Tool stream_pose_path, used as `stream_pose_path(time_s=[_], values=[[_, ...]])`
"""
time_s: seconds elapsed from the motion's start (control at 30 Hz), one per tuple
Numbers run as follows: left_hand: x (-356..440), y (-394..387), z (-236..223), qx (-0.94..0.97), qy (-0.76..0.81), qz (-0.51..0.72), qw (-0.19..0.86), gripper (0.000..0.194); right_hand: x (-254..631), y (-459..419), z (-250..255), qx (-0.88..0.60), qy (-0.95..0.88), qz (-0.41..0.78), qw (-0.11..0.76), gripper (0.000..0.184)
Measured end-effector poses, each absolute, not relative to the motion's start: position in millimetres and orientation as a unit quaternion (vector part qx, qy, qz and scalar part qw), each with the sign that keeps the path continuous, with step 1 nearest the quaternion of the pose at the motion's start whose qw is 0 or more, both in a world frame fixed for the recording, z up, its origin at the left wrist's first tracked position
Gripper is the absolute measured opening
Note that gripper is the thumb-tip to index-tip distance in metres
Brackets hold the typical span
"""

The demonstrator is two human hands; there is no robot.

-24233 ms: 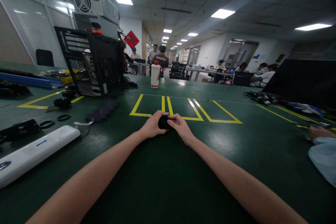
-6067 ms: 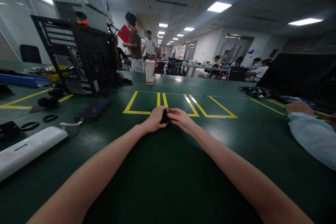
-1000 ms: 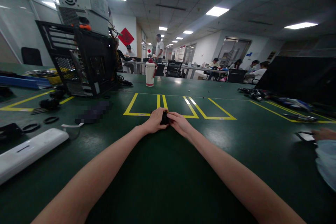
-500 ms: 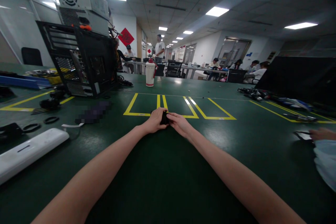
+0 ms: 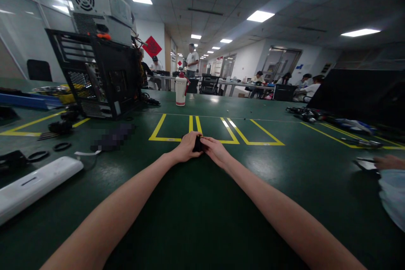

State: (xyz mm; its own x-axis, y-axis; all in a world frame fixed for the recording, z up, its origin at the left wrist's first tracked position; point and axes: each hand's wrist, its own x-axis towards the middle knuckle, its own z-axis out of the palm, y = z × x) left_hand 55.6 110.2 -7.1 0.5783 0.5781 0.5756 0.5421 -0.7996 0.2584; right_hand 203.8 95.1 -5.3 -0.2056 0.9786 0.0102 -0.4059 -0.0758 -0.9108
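In the middle of the head view, my left hand (image 5: 187, 147) is closed around a small black object (image 5: 198, 144). Its exact kind is hidden by my fingers. My right hand (image 5: 214, 149) meets it from the other side, thumb and fingertips pinched together at the object's right edge. Both hands are just above or on the green table (image 5: 196, 211), at the near edge of the yellow tape outlines (image 5: 171, 139). Whether the object rests on the table I cannot tell.
At left stand a black computer case (image 5: 104, 76) with power supplies (image 5: 98, 2) on top, a white power-strip-like casing (image 5: 41, 183) and black rings (image 5: 62, 146). A white bottle (image 5: 181, 90) stands ahead. Another person's hand (image 5: 387, 162) holds a phone-like item at right.
Both hands stay together at the black object, with only slight finger movement. The view has tilted up a little.
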Motion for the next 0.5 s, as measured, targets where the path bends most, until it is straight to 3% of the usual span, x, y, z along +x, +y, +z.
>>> stream_pose_path(time_s=[0.33, 0.5], values=[[54, 108, -5, 0.887, 0.325, 0.327, 0.035, 0.054, 208, 84, -1, -0.336, -0.478, 0.639, 0.5, 0.039], [56, 109, -5, 0.885, 0.326, 0.332, 0.03, 0.056, 206, 84, 0, -0.334, -0.457, 0.626, 0.536, 0.024]])
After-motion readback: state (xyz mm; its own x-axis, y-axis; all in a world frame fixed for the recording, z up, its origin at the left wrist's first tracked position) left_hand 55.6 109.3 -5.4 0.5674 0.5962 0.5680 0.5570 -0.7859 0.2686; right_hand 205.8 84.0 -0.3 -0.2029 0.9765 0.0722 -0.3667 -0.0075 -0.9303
